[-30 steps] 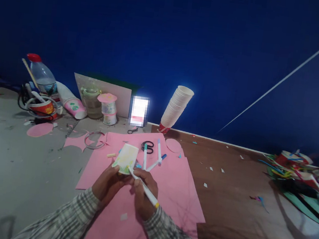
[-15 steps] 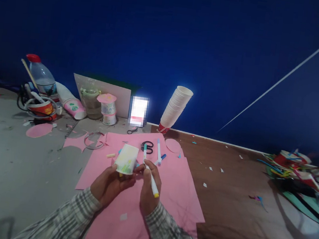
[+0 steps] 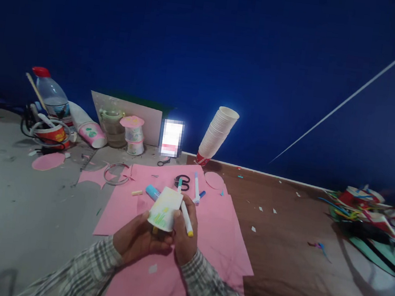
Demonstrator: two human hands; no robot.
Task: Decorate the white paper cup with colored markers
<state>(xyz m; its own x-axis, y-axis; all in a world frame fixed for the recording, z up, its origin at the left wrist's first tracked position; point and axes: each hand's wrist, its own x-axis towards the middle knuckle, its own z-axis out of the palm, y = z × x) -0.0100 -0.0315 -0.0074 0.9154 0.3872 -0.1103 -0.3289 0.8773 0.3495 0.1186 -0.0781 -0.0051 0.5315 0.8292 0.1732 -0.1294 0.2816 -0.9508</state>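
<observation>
A hand could pass over the brown part of the surface (image 3: 288,255), right of the pink paper (image 3: 215,236). Farther forward, scissors (image 3: 181,188) lay in the way, and the leaning cup stack (image 3: 216,133) stood behind; leftward, a ring (image 3: 106,174) lay low.

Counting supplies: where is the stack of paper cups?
In the head view, the cup stack stands right of centre, by the blue wall, beyond the pink paper.

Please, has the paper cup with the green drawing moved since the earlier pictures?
Yes. Judged against the black scissors, the paper cup has moved to the right and lower in the view.
</observation>
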